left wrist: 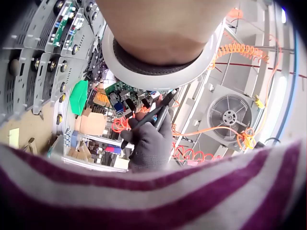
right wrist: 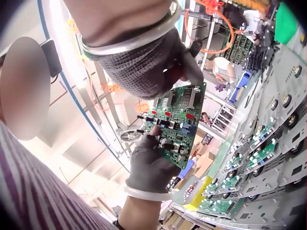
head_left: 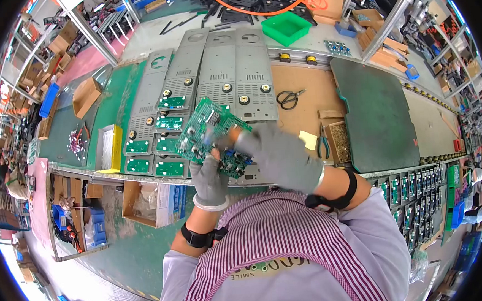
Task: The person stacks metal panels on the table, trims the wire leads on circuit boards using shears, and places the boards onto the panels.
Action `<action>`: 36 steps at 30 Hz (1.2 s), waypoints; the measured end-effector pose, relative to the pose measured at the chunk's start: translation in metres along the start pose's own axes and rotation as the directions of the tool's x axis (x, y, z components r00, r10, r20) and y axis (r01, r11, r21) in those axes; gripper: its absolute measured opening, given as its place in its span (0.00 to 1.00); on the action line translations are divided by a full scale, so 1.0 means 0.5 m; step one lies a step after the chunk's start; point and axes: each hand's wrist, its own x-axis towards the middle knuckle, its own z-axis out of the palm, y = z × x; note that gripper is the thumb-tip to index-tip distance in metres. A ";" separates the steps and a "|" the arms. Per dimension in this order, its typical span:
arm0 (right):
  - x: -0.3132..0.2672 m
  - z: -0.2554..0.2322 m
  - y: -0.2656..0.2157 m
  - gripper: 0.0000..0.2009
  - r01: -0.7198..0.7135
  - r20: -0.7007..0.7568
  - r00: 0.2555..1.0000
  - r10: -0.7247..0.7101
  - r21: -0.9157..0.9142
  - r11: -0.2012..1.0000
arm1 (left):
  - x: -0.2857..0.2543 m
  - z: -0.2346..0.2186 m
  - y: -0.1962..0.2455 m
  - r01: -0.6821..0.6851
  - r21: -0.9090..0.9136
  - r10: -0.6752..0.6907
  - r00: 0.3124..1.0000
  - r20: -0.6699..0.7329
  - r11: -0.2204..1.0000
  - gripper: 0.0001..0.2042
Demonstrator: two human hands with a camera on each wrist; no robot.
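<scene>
A green circuit board (head_left: 203,125) with displays and dense components is held tilted above the bench. My left hand (head_left: 208,180) grips its near edge; in the right wrist view the gloved left hand (right wrist: 153,165) has a bare fingertip on the component side of the board (right wrist: 176,136). My right hand (head_left: 283,156) is over the board's right part, its fingertips blurred. The left wrist view shows the right hand (left wrist: 151,143) curled round a black long-handled tool (left wrist: 149,118). In the right wrist view the right hand (right wrist: 144,67) is beside the board's top edge; the tool's working end is unclear.
Grey metal panels (head_left: 213,61) with small green boards lie behind the held board. To the right are scissors (head_left: 290,99), pliers (head_left: 323,144), a parts box (head_left: 338,142) and a dark green mat (head_left: 374,115). A yellow bin (head_left: 114,150) stands left; a green tray (head_left: 286,28) sits behind.
</scene>
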 end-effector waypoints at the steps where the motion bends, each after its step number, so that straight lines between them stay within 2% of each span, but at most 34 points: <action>1: -0.026 -0.004 -0.028 0.20 0.151 0.001 0.988 -0.151 0.024 0.988 | 0.006 -0.008 -0.006 0.038 -0.047 -0.037 0.999 0.020 0.998 0.11; 2: -0.044 -0.005 -0.043 0.19 0.296 0.001 0.955 -0.297 0.050 0.954 | 0.010 0.003 0.004 0.077 -0.093 -0.074 0.996 0.040 0.993 0.09; 3: -0.047 -0.003 -0.035 0.18 0.237 -0.043 0.971 -0.234 0.092 0.967 | 0.008 -0.001 0.001 -0.075 0.155 0.066 0.996 0.066 0.985 0.08; 4: -0.049 -0.001 -0.011 0.17 0.167 -0.085 0.984 -0.157 0.134 0.977 | 0.011 -0.008 0.001 -0.224 0.385 0.185 0.973 0.137 0.895 0.07; 5: -0.058 0.003 0.020 0.16 0.091 -0.119 0.990 -0.071 0.175 0.980 | 0.013 -0.019 -0.003 -0.364 0.570 0.273 0.931 0.240 0.737 0.06; 6: -0.085 0.020 0.069 0.22 -0.077 -0.239 0.966 0.099 0.099 0.992 | 0.009 -0.037 -0.005 -0.461 0.680 0.307 0.887 0.344 0.569 0.06; 7: -0.126 0.053 0.133 0.24 -0.266 -0.169 0.944 0.284 0.125 0.956 | 0.005 -0.055 -0.008 -0.550 0.746 0.336 0.831 0.444 0.375 0.06; 8: -0.174 0.044 0.170 0.23 -0.411 -0.093 0.899 0.427 0.149 0.899 | 0.011 -0.078 -0.002 -0.617 0.757 0.356 0.771 0.528 0.214 0.06; 9: -0.229 0.046 0.189 0.22 -0.582 -0.024 0.810 0.585 0.079 0.809 | 0.018 -0.090 -0.002 -0.672 0.739 0.368 0.700 0.612 0.048 0.07; 10: -0.290 0.065 0.206 0.22 -0.685 0.051 0.726 0.685 -0.017 0.728 | 0.016 -0.093 -0.006 -0.504 0.702 0.329 0.863 0.384 0.503 0.06; 11: -0.351 0.083 0.214 0.23 -0.750 0.165 0.637 0.753 -0.095 0.655 | 0.009 -0.094 -0.008 -0.221 0.497 0.157 0.973 0.169 0.839 0.06; 12: -0.406 0.116 0.215 0.23 -0.798 0.241 0.552 0.799 -0.128 0.589 | 0.008 -0.099 -0.015 -0.055 0.353 0.021 0.995 0.101 0.934 0.06; 13: -0.449 0.138 0.207 0.23 -0.836 0.310 0.461 0.832 -0.161 0.524 | 0.006 -0.104 -0.020 0.108 0.184 -0.115 0.993 0.030 0.977 0.06; 14: -0.465 0.143 0.186 0.24 -0.858 0.358 0.396 0.845 -0.182 0.479 | 0.009 -0.111 -0.027 0.108 0.197 -0.119 0.992 0.046 0.974 0.06; 15: -0.474 0.151 0.165 0.24 -0.878 0.405 0.329 0.853 -0.202 0.435 | 0.005 -0.104 -0.027 0.033 0.311 -0.072 0.991 0.114 0.950 0.07; 16: -0.493 0.179 0.158 0.23 -0.889 0.431 0.295 0.853 -0.202 0.410 | 0.000 -0.097 -0.027 -0.054 0.415 -0.024 0.983 0.182 0.908 0.07; 17: -0.497 0.200 0.155 0.22 -0.877 0.503 0.220 0.836 -0.274 0.396 | -0.005 -0.091 -0.027 -0.149 0.500 0.023 0.969 0.248 0.853 0.07; 18: -0.499 0.221 0.151 0.21 -0.883 0.499 0.177 0.848 -0.300 0.361 | 0.001 -0.104 -0.025 -0.363 0.654 0.092 0.907 0.410 0.664 0.09; 19: -0.502 0.243 0.148 0.20 -0.888 0.493 0.136 0.860 -0.324 0.327 | 0.003 -0.110 -0.025 -0.564 0.715 0.113 0.811 0.574 0.413 0.11; 20: -0.516 0.275 0.151 0.19 -0.864 0.468 0.166 0.868 -0.354 0.357 | -0.003 -0.094 -0.019 -0.701 0.696 0.180 0.713 0.677 0.155 0.08; 23: -0.530 0.323 0.160 0.20 -0.863 0.351 0.151 0.924 -0.409 0.297 | -0.005 -0.093 -0.028 -0.652 0.685 0.177 0.754 0.633 0.327 0.09; 24: -0.534 0.320 0.170 0.22 -0.815 0.367 0.180 0.913 -0.464 0.347 | -0.004 -0.093 -0.028 -0.628 0.669 0.168 0.767 0.619 0.398 0.09; 27: -0.548 0.283 0.209 0.27 -0.750 0.297 0.219 0.930 -0.559 0.355 | -0.005 -0.092 -0.021 -0.528 0.609 0.131 0.809 0.573 0.592 0.10; 28: -0.536 0.244 0.213 0.31 -0.748 0.346 0.172 0.922 -0.563 0.351 | -0.018 -0.079 -0.019 -0.084 0.422 -0.052 0.952 0.301 0.903 0.11; 31: -0.497 0.234 0.266 0.28 -0.869 0.476 0.202 0.856 -0.316 0.381 | -0.018 -0.084 -0.011 0.098 0.346 -0.172 0.967 0.188 0.933 0.11; 32: -0.465 0.220 0.274 0.23 -0.919 0.512 0.273 0.815 -0.110 0.378 | -0.016 -0.094 -0.014 0.052 0.435 -0.170 0.957 0.237 0.899 0.12; 35: -0.363 0.264 0.342 0.25 -0.867 0.509 0.365 0.779 -0.120 0.485 | -0.013 -0.079 -0.020 0.001 0.420 -0.152 0.933 0.326 0.907 0.14; 36: -0.343 0.268 0.351 0.25 -0.837 0.368 0.473 0.801 -0.098 0.539 | -0.031 -0.026 0.003 0.190 0.248 -0.248 0.941 0.229 0.950 0.18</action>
